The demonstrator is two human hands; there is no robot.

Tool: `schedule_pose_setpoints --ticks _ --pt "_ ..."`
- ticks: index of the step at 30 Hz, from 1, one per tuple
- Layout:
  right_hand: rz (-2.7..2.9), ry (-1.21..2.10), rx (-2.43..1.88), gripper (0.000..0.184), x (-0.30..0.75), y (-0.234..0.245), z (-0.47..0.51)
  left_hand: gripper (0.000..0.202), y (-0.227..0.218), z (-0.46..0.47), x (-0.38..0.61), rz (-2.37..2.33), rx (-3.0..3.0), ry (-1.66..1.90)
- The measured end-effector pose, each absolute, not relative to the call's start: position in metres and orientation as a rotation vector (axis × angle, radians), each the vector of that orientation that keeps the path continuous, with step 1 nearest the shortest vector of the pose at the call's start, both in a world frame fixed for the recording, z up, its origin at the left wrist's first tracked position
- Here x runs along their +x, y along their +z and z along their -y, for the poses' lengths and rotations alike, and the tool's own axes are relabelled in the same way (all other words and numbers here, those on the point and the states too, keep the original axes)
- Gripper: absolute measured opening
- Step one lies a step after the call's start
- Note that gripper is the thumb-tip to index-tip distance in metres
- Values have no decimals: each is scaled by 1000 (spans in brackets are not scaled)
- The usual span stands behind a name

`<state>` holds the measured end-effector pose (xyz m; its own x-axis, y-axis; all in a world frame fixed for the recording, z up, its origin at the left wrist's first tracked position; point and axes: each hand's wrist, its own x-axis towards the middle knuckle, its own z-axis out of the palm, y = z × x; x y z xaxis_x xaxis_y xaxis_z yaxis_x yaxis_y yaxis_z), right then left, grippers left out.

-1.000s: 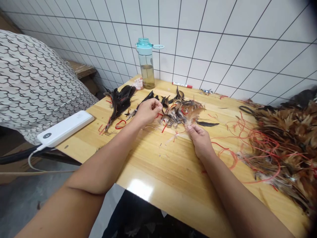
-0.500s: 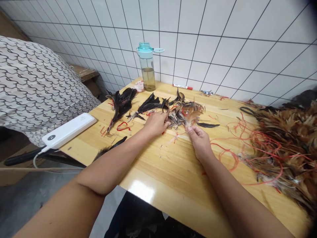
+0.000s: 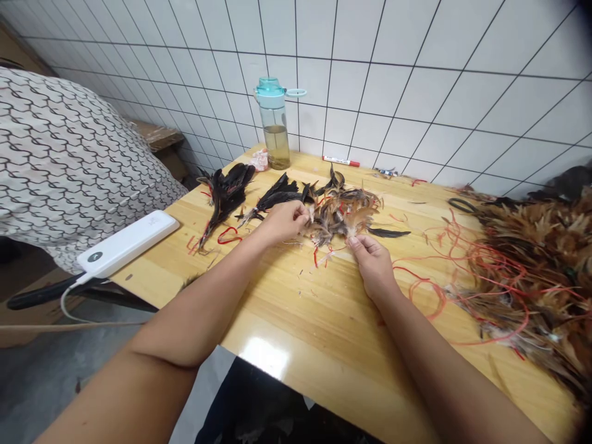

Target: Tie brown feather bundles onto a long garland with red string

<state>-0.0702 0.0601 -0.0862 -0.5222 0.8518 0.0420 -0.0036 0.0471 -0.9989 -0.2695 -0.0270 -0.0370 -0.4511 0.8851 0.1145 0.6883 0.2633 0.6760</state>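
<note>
My right hand (image 3: 371,262) pinches the pale quill ends of light brown feathers (image 3: 359,217) between thumb and forefinger. My left hand (image 3: 287,221) is closed in a pinch at the left side of a loose feather pile (image 3: 326,229), and a small pale feather (image 3: 311,213) shows at its fingertips. Behind that hand, a bunch of black feathers (image 3: 280,192) lies on the table. Another dark bunch (image 3: 229,191) is farther left. From under the brown feathers, a single dark feather (image 3: 388,233) sticks out to the right.
The wooden table (image 3: 296,320) stands against a tiled wall. A water bottle (image 3: 276,126), a red-capped marker (image 3: 341,161) and a white power bank (image 3: 127,242) rest on it. Red string (image 3: 435,290) tangles beside a big brown feather heap (image 3: 546,265). Patterned cloth (image 3: 83,160) hangs at left.
My left hand has lifted slightly up and to the left, its fingers now curled in at the edge of the pile. The right hand stays in place with the brown feathers.
</note>
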Motion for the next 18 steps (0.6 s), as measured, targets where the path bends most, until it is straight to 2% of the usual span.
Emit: schedule_pose_setpoints --ticks 3,6,11,16,18 --pt "1599 1581 -844 27 -71 -86 -60 12 -37 27 -269 -2480 1507 1052" --pt "1580 1598 -842 28 -71 -86 -60 15 -38 26 -269 -2447 1620 1093" --pt "1567 1590 -861 29 -71 -87 -61 11 -44 25 -274 -2528 1633 921" --pt "1579 1592 -864 30 -71 -85 -60 26 -59 17 -271 -2571 1522 832" --pt "1587 1590 -866 30 -70 -84 -60 24 -64 13 -268 -2566 1505 812"
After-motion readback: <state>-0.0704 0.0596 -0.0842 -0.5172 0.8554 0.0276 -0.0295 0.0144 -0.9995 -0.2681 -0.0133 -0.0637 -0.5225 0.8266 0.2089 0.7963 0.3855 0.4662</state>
